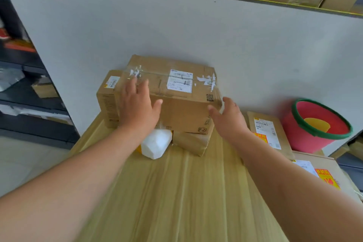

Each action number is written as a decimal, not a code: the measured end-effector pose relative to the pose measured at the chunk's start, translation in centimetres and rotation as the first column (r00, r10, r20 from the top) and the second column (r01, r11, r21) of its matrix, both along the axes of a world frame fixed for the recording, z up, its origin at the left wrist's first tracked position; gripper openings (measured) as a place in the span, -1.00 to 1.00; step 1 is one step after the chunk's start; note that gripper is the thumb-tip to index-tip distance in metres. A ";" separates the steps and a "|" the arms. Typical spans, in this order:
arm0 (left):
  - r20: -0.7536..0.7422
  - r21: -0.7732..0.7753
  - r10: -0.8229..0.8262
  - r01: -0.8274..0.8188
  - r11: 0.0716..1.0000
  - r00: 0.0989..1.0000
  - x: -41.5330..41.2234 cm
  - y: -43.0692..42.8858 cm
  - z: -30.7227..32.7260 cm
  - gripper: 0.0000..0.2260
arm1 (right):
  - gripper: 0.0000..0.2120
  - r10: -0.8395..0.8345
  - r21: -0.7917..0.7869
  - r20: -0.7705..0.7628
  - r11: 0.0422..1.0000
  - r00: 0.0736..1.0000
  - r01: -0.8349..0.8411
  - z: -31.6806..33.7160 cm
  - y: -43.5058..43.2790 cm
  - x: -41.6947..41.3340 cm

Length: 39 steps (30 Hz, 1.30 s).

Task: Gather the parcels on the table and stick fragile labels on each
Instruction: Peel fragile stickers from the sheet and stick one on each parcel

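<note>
A large taped cardboard box (176, 92) with white shipping labels sits at the far end of the wooden table (176, 192), stacked on a smaller brown parcel (191, 142). My left hand (137, 104) lies with straight fingers against the box's left side and top. My right hand (228, 117) is open at the box's right corner, fingers spread, touching or just off it. A second cardboard box (107, 96) stands behind the left hand. A white wrapped parcel (155, 144) lies under my left wrist.
To the right lie a flat brown parcel (269, 133) and a box (322, 175), both with white shipping labels and orange-yellow stickers. A red bucket (314, 125) with a green rim stands beyond them. A white partition (196, 31) backs the table. Shelves stand at left.
</note>
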<state>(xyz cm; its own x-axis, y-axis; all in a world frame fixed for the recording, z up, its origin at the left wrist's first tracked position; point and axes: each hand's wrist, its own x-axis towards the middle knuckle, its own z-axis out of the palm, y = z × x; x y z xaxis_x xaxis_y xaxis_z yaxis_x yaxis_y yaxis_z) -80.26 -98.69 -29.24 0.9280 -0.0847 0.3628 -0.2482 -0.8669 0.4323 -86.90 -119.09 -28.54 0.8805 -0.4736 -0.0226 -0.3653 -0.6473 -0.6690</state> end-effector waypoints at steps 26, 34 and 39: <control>-0.250 -0.716 -0.109 -0.109 0.689 0.962 -16.6 4.3 1.8 -0.84 | -0.73 -0.336 0.550 0.244 0.820 0.910 0.156 1.1 0.4 -19.6; -0.413 -0.606 -0.045 -0.238 0.759 0.909 -28.8 3.6 -4.4 -0.72 | -0.75 -0.334 0.592 0.083 0.774 0.939 0.223 -4.0 -0.5 -32.5; -0.468 -0.563 -0.006 -0.293 0.773 0.884 -34.2 3.8 -7.6 -0.72 | -0.81 -0.299 0.591 -0.020 0.766 0.954 0.253 -7.3 -1.1 -37.3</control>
<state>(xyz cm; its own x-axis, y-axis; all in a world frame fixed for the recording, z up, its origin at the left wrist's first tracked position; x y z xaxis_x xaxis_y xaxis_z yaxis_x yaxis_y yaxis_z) -114.44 -94.89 -36.83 0.9774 0.1592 -0.1391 0.1921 -0.3944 0.8986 -124.22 -120.18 -35.87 0.7240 -0.6135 -0.3153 -0.4037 -0.0062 -0.9149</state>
